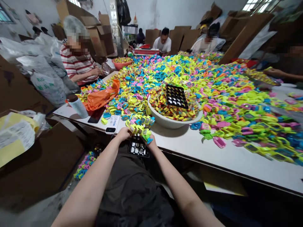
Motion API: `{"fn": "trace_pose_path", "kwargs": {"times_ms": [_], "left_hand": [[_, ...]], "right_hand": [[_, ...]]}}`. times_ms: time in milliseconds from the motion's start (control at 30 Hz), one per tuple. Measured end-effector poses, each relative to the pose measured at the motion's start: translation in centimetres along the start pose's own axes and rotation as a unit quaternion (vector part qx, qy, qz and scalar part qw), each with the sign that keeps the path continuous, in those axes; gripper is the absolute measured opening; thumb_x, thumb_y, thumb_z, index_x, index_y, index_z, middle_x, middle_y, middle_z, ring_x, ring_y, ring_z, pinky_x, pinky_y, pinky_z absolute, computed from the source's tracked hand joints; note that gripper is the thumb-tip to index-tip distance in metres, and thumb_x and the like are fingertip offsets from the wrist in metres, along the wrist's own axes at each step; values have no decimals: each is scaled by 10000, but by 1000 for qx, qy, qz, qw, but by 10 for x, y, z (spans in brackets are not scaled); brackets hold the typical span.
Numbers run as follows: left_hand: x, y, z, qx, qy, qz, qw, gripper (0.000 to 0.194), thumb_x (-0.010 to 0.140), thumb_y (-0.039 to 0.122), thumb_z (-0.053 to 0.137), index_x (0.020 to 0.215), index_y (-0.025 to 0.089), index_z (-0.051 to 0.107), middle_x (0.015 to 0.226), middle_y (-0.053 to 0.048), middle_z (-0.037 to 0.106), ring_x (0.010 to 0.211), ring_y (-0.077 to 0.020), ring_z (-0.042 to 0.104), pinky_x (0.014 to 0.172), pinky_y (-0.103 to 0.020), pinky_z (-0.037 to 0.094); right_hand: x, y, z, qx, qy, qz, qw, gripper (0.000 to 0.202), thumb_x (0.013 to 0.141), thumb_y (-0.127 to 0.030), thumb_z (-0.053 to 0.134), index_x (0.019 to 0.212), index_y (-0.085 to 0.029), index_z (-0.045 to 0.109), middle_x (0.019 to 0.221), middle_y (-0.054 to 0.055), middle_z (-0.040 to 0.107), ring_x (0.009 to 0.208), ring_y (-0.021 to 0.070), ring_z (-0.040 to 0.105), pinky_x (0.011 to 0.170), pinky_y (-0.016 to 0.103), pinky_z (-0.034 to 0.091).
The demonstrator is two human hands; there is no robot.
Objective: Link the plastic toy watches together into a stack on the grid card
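Observation:
A bunch of bright plastic toy watches (140, 125), mostly yellow-green with some blue and pink, is held between my two hands at the table's near edge. My left hand (124, 133) grips the bunch from the left, its fingers partly hidden by the watches. From the other side, my right hand (152, 142) closes on the same bunch, next to a blue watch. Just below them, over my lap, is a black tray with holes (139, 149); whether my fingers touch it cannot be made out.
A white bowl (163, 122) of small wrapped candies stands ahead, with another black tray (176, 96) on top. Toy watches (227, 101) heap across the table. Left are a phone (96, 116), a tumbler (78, 106) and an orange bag (100, 98). Several people sit around the table.

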State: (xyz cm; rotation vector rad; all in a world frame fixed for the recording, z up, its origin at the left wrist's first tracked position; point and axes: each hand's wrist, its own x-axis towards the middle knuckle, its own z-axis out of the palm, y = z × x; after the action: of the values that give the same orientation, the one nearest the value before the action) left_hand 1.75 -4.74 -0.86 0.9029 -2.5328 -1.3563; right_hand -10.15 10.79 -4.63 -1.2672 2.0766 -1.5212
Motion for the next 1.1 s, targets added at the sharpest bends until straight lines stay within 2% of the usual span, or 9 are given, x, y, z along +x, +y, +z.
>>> {"fn": "trace_pose_path", "kwargs": {"times_ms": [333,433,533,667,767,833,900,967,1100], "left_hand": [[-7,7,-1,-40,-5,-15,999,290,584,195,639,851,82,640,802,-53,645,763,-189,586,703,-257,454],[-10,15,-4,-38,-7,-19,999,306,581,204,648,858,76,632,819,-58,644,783,-189,583,717,-253,450],[-17,21,-8,-27,3,-14,1000,306,602,208,634,880,81,632,802,-51,641,784,-182,580,708,-243,448],[-31,22,-9,19,5,-19,1000,316,661,198,579,960,102,613,822,-47,633,757,-168,581,704,-249,449],[-41,30,-9,77,137,8,988,329,736,173,463,1040,119,576,938,-69,608,803,-164,572,758,-276,449],[-45,44,-8,101,278,84,951,357,780,161,382,1097,126,543,1036,-84,571,936,-167,538,856,-295,422],[-44,62,-6,144,359,162,908,364,817,193,353,1131,127,524,1091,-93,543,1042,-174,483,941,-311,370],[-38,79,0,213,355,189,891,382,836,268,373,1161,125,514,1153,-108,509,1099,-204,443,980,-347,332],[-21,94,14,326,266,163,893,522,843,394,389,1268,93,422,1326,-142,351,1243,-297,277,1032,-454,224]], "right_hand": [[-9,0,-4,74,-7,-30,997,284,737,-356,524,902,-148,627,938,82,634,886,182,589,825,318,470],[-11,0,-10,95,49,24,994,292,760,-351,503,956,-159,604,997,87,614,924,181,578,860,340,463],[-12,5,-26,68,93,88,989,261,778,-270,459,973,-143,578,997,98,604,898,178,579,833,338,470],[-16,19,-63,3,46,102,994,243,741,-252,511,942,-147,597,939,73,614,884,176,567,804,296,449],[-20,25,-94,-196,-36,65,978,284,734,-168,486,998,-171,593,974,65,599,927,163,541,814,246,402],[-19,24,-109,-326,-59,81,940,331,722,-153,486,1042,-169,572,982,82,588,935,170,529,804,236,379],[-16,21,-119,-406,-66,115,904,299,729,-215,498,1009,-146,575,949,107,585,916,192,527,779,250,372],[-13,18,-123,-440,-77,135,885,289,731,-283,505,968,-133,579,924,121,583,893,216,527,752,271,372],[-8,15,-121,-436,-68,163,882,360,704,-305,538,1017,-128,560,943,147,579,887,242,524,738,294,368]]}}
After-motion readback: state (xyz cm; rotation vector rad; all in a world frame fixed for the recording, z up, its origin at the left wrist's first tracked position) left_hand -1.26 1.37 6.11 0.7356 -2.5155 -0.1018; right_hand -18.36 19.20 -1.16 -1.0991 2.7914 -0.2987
